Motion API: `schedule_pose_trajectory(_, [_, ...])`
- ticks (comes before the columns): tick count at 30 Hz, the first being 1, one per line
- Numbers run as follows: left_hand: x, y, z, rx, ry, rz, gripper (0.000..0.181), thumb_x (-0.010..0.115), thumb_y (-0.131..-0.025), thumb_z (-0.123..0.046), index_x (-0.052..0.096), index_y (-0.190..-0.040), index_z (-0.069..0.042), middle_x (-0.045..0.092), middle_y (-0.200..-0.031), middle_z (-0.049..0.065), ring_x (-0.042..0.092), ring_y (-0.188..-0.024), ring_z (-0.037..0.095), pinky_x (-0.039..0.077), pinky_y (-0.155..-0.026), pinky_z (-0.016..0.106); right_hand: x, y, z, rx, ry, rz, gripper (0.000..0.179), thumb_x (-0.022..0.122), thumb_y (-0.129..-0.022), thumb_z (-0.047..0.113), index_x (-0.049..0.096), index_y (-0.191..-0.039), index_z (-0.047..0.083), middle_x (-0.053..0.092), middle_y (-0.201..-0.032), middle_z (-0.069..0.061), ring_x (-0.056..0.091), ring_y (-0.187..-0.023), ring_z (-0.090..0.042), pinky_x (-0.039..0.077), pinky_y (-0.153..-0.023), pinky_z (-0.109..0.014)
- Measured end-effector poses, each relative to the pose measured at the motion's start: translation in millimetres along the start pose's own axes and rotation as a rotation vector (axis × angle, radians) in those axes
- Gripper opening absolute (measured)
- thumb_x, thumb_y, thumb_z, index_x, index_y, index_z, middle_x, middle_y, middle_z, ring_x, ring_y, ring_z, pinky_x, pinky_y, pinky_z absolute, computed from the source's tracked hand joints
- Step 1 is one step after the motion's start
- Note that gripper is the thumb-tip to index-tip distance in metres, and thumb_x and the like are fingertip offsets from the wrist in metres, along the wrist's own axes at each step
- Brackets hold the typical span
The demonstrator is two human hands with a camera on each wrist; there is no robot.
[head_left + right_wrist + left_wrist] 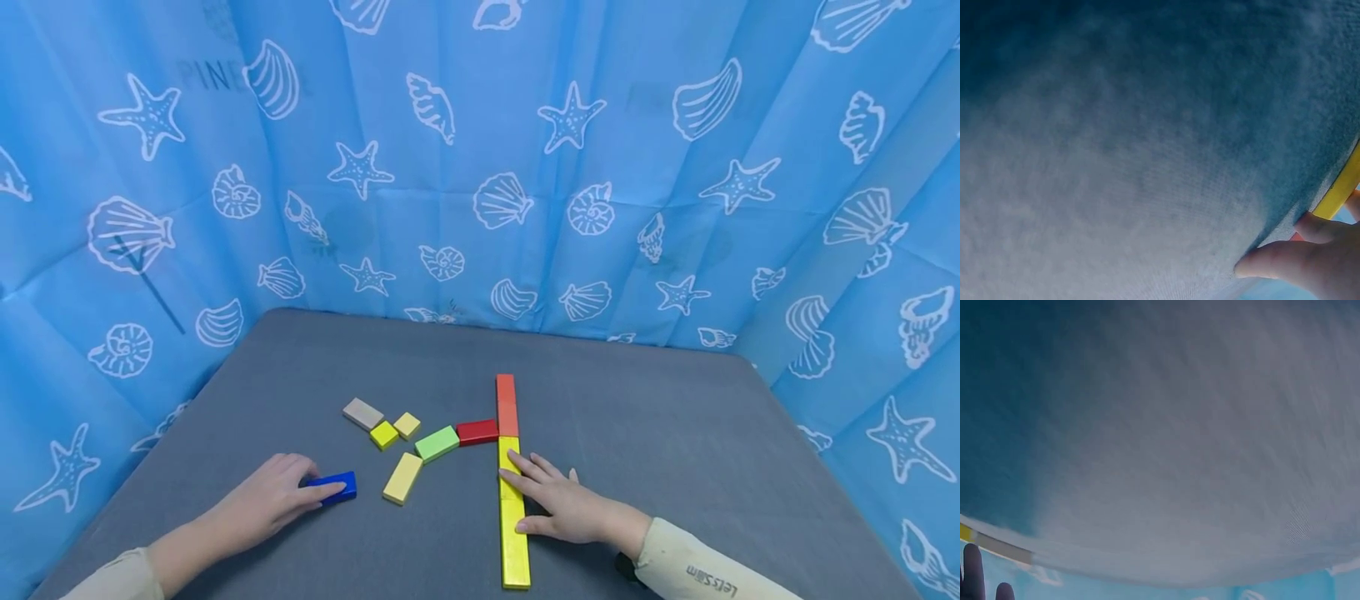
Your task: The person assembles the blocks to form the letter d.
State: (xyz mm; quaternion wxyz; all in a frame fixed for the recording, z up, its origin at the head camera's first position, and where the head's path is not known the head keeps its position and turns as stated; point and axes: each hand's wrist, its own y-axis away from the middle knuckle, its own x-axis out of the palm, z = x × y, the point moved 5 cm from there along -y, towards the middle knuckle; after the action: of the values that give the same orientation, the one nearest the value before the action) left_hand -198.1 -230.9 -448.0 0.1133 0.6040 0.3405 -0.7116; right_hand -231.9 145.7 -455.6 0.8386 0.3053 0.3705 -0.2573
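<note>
Tabletop (675, 433), far edge (510, 337) well beyond blocks (437, 444), left hand (272, 500) gripping blue block (347, 481)

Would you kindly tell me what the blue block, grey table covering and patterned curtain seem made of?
Blue block: perhaps painted wood or hard plastic; smooth, slight sheen, no visible grain.
Grey table covering: probably woven fabric, matte; fine thread texture shows in the right wrist view.
Patterned curtain: seemingly thin synthetic cloth or plastic, smooth; it hangs in folds and dark shapes show through.
</note>
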Motion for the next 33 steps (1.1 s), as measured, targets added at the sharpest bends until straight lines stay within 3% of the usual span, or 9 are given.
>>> schedule_pose_trajectory(5, [-0.8,-5.4,-24.2,0.061,0.023,-0.036,0.033,0.065,-0.093,-0.039,0.068,-0.124,-0.028,0.05,-0.086,-0.012,0.045,-0.076,0.004,0.043,-0.066,0.025,4.7,-2.4,-11.6,-0.047,-0.017,-0.012,0.073,0.053,-0.093,0.057,0.03,-0.154,0.025,0.014,-0.162,-0.004,0.012,-0.143,-0.044,0.013,-0.088,-0.085])
schedule_pose_trajectory(7, [-0.6,-10.3,-34.3,0.09,0.026,-0.021,0.033,0.065,-0.092,-0.042,0.071,-0.119,-0.025,0.046,-0.084,-0.014,0.042,-0.074,0.002,0.04,-0.066,0.025,10.7,-6.4,-23.0,-0.059,-0.023,-0.023,0.073,0.052,-0.092,0.059,0.028,-0.154,0.03,0.012,-0.162,-0.001,0.011,-0.144,-0.044,0.013,-0.088,-0.085])
schedule_pose_trajectory(12, [2.7,-21.2,-54.1,0.114,0.111,0.169,0.048,0.054,-0.095,-0.052,0.069,-0.124,-0.017,0.052,-0.088,-0.015,0.044,-0.078,0.001,0.045,-0.071,0.03,22.7,-14.1,-45.6,-0.063,-0.023,-0.046,0.072,0.051,-0.089,0.066,0.024,-0.152,0.044,0.008,-0.162,0.011,0.01,-0.145,-0.039,0.012,-0.087,-0.085])
schedule_pose_trajectory(14, [3.1,-23.6,-55.6,0.101,0.176,0.236,0.052,0.051,-0.096,-0.053,0.066,-0.128,-0.016,0.052,-0.092,-0.015,0.045,-0.08,0.0,0.045,-0.072,0.03,19.3,-11.2,-38.9,-0.061,-0.022,-0.048,0.072,0.051,-0.089,0.065,0.025,-0.153,0.041,0.009,-0.162,0.008,0.011,-0.145,-0.04,0.012,-0.088,-0.085])
schedule_pose_trajectory(17, [1.8,-25.2,-50.8,0.077,0.233,0.279,0.051,0.052,-0.096,-0.053,0.061,-0.134,-0.02,0.056,-0.104,-0.011,0.051,-0.089,0.003,0.045,-0.074,0.031,8.7,-2.5,-16.6,-0.049,-0.025,-0.039,0.073,0.053,-0.092,0.059,0.029,-0.154,0.029,0.013,-0.162,-0.001,0.013,-0.144,-0.042,0.013,-0.09,-0.084])
schedule_pose_trajectory(21, [2.0,-25.7,-45.1,0.081,0.22,0.309,0.049,0.05,-0.097,-0.051,0.056,-0.139,-0.027,0.056,-0.129,0.001,0.058,-0.107,0.014,0.049,-0.08,0.044,1.3,3.3,1.6,-0.026,-0.013,-0.023,0.071,0.057,-0.094,0.049,0.032,-0.153,0.017,0.016,-0.161,-0.008,0.015,-0.144,-0.043,0.016,-0.091,-0.083])
schedule_pose_trajectory(23, [4.2,-26.2,-47.4,0.099,0.191,0.316,0.049,0.048,-0.098,-0.051,0.057,-0.138,-0.026,0.056,-0.133,0.003,0.058,-0.11,0.016,0.049,-0.08,0.05,0.9,3.8,4.3,-0.011,-0.001,-0.017,0.071,0.058,-0.094,0.047,0.033,-0.153,0.016,0.017,-0.161,-0.008,0.014,-0.144,-0.042,0.016,-0.092,-0.082])
schedule_pose_trajectory(27, [8.5,-30.5,-58.7,0.106,0.112,0.276,0.049,0.046,-0.098,-0.053,0.062,-0.133,-0.023,0.061,-0.124,0.003,0.061,-0.103,0.014,0.049,-0.077,0.046,0.7,3.6,5.8,0.001,0.008,-0.012,0.07,0.058,-0.095,0.045,0.033,-0.153,0.016,0.017,-0.161,-0.007,0.014,-0.144,-0.041,0.016,-0.093,-0.082])
schedule_pose_trajectory(33, [10.4,-44.7,-76.4,0.043,0.076,0.225,0.051,0.047,-0.095,-0.057,0.066,-0.128,-0.023,0.063,-0.113,0.002,0.06,-0.094,0.013,0.048,-0.075,0.039,0.1,2.5,2.3,-0.005,-0.014,-0.016,0.071,0.056,-0.094,0.05,0.033,-0.153,0.017,0.016,-0.161,-0.008,0.013,-0.144,-0.042,0.014,-0.092,-0.082])
